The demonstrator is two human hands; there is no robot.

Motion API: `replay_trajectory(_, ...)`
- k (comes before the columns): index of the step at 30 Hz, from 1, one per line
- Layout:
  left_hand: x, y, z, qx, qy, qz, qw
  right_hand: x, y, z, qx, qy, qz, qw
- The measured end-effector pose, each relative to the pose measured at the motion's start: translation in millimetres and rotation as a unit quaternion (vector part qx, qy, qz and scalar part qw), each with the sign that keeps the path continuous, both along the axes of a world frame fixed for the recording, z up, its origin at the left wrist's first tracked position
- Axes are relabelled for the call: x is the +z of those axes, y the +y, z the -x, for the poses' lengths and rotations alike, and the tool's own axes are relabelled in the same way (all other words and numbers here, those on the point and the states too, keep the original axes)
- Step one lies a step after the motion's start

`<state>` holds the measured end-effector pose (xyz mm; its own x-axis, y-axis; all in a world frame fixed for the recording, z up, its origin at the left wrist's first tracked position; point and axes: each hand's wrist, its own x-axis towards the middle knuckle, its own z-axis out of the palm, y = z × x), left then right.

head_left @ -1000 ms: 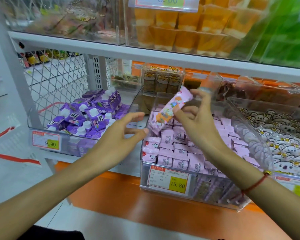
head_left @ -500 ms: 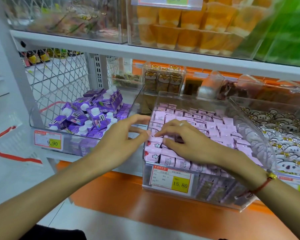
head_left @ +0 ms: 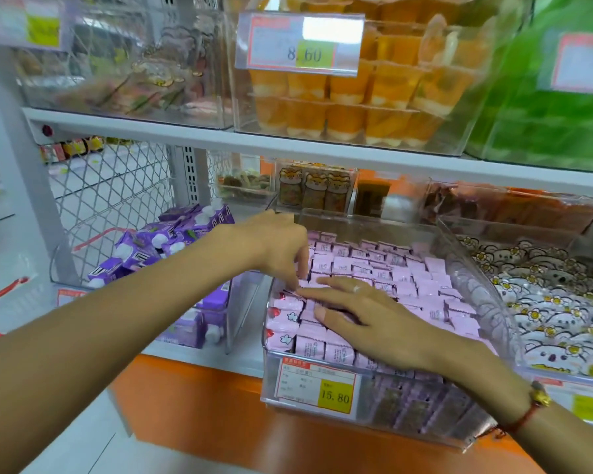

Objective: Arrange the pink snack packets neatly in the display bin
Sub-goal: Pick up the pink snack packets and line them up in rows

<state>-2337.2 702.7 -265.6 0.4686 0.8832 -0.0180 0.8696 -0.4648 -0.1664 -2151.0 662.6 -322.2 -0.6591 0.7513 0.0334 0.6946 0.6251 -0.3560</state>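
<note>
A clear plastic display bin (head_left: 476,278) on the lower shelf holds several pink snack packets (head_left: 408,278) packed in rows. My right hand (head_left: 360,316) lies flat on the packets at the bin's front left, fingers straight and pointing left. My left hand (head_left: 281,244) reaches over the bin's left wall, its fingertips pointing down and touching packets just behind my right fingertips. Neither hand lifts a packet. A price tag reading 15.80 (head_left: 317,384) is fixed on the bin's front.
A wire basket of purple cartons (head_left: 172,244) stands to the left. A bin of white bear-print packets (head_left: 545,295) sits to the right. Tiger-print jars (head_left: 314,189) stand behind. The upper shelf (head_left: 288,148) carries orange jelly cups (head_left: 350,94) close overhead.
One second ago my right hand held a pink packet above the bin; it set it down among the rows and now lies flat. My left hand moved over the bin's wall onto the packets.
</note>
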Motion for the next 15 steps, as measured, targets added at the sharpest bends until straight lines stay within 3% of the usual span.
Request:
replay_trajectory(4, -2.9, 2.2, -5.6, 0.029, 0.004, -0.005, 1.000, -1.3, -0.3, 0.4, 0.000, -0.002, -0.006, 1.000)
replay_trajectory(9, -18.1, -7.0, 0.9, 0.026, -0.070, -0.130, 0.989, -2.2, 3.5, 0.6, 0.006, 0.003, 0.008, 1.000)
replay_trajectory(12, -29.9, -11.4, 7.9, 0.051, -0.211, -0.164, 0.962, -3.5, 4.7, 1.7, 0.002, -0.007, 0.006, 1.000)
replay_trajectory(15, -38.1, -17.4, 13.9, 0.093, -0.424, -0.166, 0.885, -3.6, 4.6, 2.1, 0.000, -0.012, 0.009, 1.000)
